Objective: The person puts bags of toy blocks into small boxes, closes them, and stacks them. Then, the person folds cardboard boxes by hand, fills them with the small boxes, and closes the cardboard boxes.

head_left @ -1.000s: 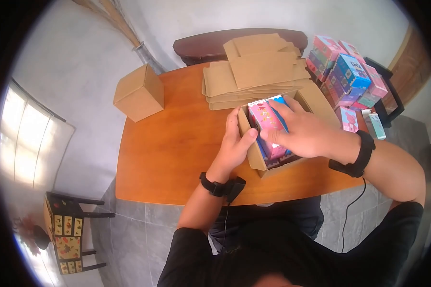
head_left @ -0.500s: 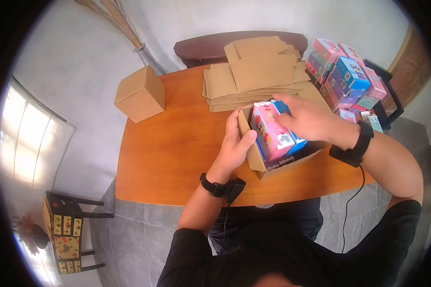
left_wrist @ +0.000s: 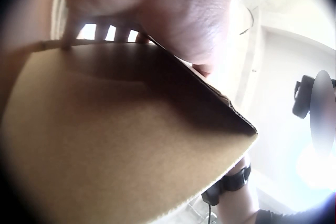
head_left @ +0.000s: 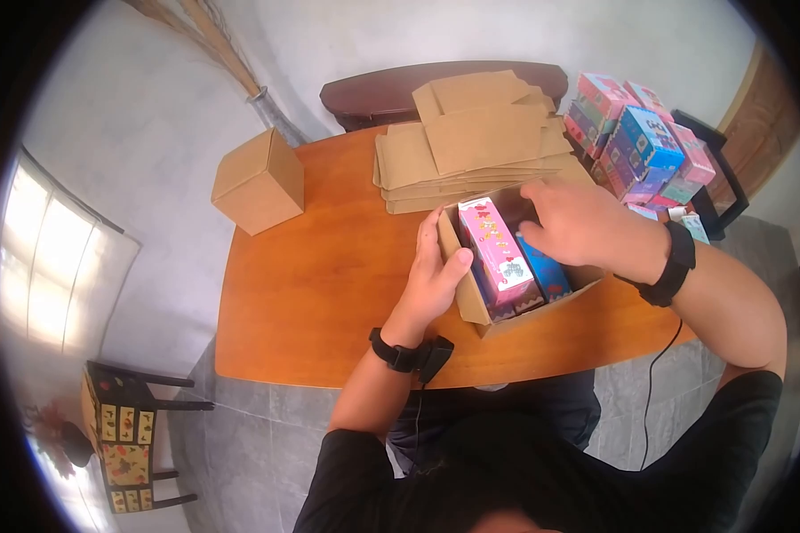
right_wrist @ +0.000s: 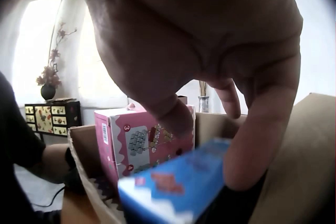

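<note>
In the head view, an open cardboard box (head_left: 474,282) stands on the table near its front edge. My left hand (head_left: 433,274) grips the box's left wall, thumb at the rim; the left wrist view shows the cardboard close up under the palm. A pink patterned box (head_left: 498,249) stands inside, its top above the rim. To its right a blue patterned box (head_left: 547,271) sits lower. My right hand (head_left: 582,222) reaches in from the right, pinching the blue box between thumb and fingers, as the right wrist view shows.
Flattened cardboard boxes (head_left: 480,142) lie stacked at the back of the wooden table (head_left: 320,284). A closed cardboard box (head_left: 260,182) stands at the left edge. Several colourful boxes (head_left: 644,147) are piled at the back right, beyond my right forearm.
My right hand has shifted from over the pink box to the blue one at its right. The blue box now sits lower than the pink one. The left hand stays on the wall.
</note>
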`<state>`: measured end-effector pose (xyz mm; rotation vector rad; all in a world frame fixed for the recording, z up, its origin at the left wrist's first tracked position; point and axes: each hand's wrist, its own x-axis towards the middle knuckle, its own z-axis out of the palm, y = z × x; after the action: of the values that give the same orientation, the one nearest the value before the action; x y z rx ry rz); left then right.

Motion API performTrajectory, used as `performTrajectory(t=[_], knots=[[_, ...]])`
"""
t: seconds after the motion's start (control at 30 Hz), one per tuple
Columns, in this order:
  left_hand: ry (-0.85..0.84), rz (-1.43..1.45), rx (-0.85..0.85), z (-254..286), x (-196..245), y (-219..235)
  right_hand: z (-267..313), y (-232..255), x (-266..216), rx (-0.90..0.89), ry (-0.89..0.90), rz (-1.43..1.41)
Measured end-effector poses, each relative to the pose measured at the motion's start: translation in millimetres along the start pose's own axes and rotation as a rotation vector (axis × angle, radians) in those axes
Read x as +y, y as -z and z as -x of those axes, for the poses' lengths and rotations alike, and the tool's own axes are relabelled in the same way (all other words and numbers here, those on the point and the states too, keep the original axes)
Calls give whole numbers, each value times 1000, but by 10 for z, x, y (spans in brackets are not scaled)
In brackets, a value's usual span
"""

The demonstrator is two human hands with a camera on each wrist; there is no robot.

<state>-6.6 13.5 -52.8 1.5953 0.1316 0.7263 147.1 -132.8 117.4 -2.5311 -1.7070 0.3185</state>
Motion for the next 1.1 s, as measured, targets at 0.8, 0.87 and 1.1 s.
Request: performTrajectory(t=[0.8,0.87,1.1], knots=[[18,70,93,0,110,3,-32,24,206,-80,-5,-96],[140,238,280,-14,102,88,22,95,400,176,65,-173],[405,356,-81,-18,299,301,222,-41,1324,226,-162,-530]])
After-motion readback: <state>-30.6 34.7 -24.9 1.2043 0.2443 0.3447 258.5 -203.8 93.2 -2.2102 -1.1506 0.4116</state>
